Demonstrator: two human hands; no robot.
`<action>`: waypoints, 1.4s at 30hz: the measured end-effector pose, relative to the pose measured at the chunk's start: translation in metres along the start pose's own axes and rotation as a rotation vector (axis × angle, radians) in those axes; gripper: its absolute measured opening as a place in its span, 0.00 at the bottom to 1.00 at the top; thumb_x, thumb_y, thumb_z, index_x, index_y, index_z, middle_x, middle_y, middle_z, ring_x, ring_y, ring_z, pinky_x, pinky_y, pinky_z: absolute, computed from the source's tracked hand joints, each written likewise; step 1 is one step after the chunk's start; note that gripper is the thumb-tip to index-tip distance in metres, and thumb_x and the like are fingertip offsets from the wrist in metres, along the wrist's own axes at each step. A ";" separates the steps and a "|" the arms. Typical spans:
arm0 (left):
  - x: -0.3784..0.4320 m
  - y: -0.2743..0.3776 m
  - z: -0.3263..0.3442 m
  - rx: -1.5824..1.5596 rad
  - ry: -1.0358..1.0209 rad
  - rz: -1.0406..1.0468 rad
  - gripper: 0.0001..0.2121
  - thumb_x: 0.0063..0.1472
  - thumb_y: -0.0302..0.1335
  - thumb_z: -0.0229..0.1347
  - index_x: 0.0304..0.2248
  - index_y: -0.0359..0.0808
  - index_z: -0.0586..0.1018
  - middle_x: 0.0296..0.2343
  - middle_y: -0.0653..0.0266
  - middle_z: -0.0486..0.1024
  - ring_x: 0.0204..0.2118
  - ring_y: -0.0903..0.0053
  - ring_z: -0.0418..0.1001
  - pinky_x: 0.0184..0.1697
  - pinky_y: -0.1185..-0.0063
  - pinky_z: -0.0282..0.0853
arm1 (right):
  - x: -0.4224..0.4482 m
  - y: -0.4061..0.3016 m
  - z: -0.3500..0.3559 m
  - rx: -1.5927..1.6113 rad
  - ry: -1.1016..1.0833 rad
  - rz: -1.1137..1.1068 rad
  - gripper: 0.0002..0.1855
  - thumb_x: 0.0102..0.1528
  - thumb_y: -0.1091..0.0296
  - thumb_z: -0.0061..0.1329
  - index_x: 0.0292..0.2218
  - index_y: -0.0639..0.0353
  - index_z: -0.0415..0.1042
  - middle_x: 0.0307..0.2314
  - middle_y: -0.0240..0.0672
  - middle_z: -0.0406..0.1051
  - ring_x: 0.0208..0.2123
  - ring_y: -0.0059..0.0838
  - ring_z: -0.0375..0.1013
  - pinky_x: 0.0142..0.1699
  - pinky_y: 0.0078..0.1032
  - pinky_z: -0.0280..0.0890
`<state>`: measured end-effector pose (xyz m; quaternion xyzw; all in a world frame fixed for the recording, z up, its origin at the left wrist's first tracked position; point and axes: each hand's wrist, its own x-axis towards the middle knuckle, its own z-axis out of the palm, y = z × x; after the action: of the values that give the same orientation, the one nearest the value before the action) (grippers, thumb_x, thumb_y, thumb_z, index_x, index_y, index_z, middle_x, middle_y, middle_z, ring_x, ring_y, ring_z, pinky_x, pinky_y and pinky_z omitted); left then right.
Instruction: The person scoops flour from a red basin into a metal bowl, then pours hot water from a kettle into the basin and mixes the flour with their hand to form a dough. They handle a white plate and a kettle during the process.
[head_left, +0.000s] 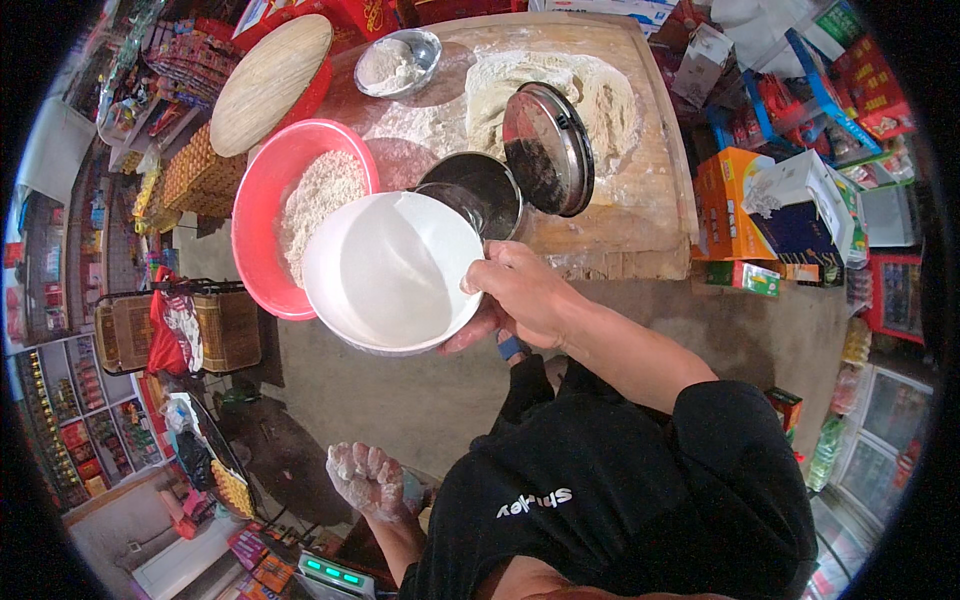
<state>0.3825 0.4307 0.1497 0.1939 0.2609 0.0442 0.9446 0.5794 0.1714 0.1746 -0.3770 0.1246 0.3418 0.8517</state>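
My right hand (517, 292) grips the right rim of a white bowl (390, 277), thumb at the inner edge. The bowl is tilted; whether it holds anything is unclear. It overlaps a red plastic basin (251, 217) containing pale flour or crumbly dough (322, 195). Just behind the bowl sits a round dark pan (491, 180), partly covered by a clear, blurred shape. A round metal lid or pan half (555, 150) stands tilted beside it, before a large floured dough mass (525, 82). Low at the left, away from the table, my floury left hand (367, 480) is curled, with nothing visible in it.
The wooden table (630, 240) carries a small bowl of flour (394, 64) and a round wooden board (274, 82) over another red container. Cartons (727, 202) crowd the right side. Egg trays (199, 176) and a wheeled basket cart (225, 330) stand left; a scale (334, 577) is below.
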 end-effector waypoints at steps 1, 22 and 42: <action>0.000 0.000 0.000 -0.007 -0.017 -0.007 0.19 0.64 0.37 0.35 0.15 0.46 0.57 0.11 0.75 0.48 0.13 0.85 0.43 0.14 0.83 0.39 | 0.001 0.000 -0.001 0.008 -0.016 0.024 0.21 0.47 0.76 0.35 0.42 0.81 0.54 0.35 0.57 0.66 0.30 0.50 0.74 0.33 0.37 0.75; -0.014 -0.009 0.002 -0.036 -0.021 0.011 0.18 0.64 0.37 0.34 0.15 0.46 0.57 0.11 0.76 0.48 0.13 0.86 0.43 0.14 0.84 0.38 | 0.021 0.012 -0.041 0.364 -0.337 0.087 0.19 0.58 0.69 0.29 0.46 0.75 0.60 0.35 0.54 0.68 0.31 0.40 0.72 0.33 0.26 0.72; -0.150 -0.096 -0.054 -0.343 0.176 0.090 0.17 0.62 0.37 0.41 0.15 0.44 0.60 0.12 0.73 0.52 0.15 0.82 0.49 0.14 0.84 0.47 | -0.028 0.091 -0.012 -0.738 -0.260 -0.059 0.27 0.43 0.71 0.38 0.46 0.73 0.62 0.38 0.42 0.67 0.40 0.31 0.66 0.48 0.25 0.57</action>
<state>0.2239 0.3335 0.1410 0.0369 0.3221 0.1471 0.9345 0.4979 0.1929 0.1286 -0.6149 -0.1267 0.3840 0.6770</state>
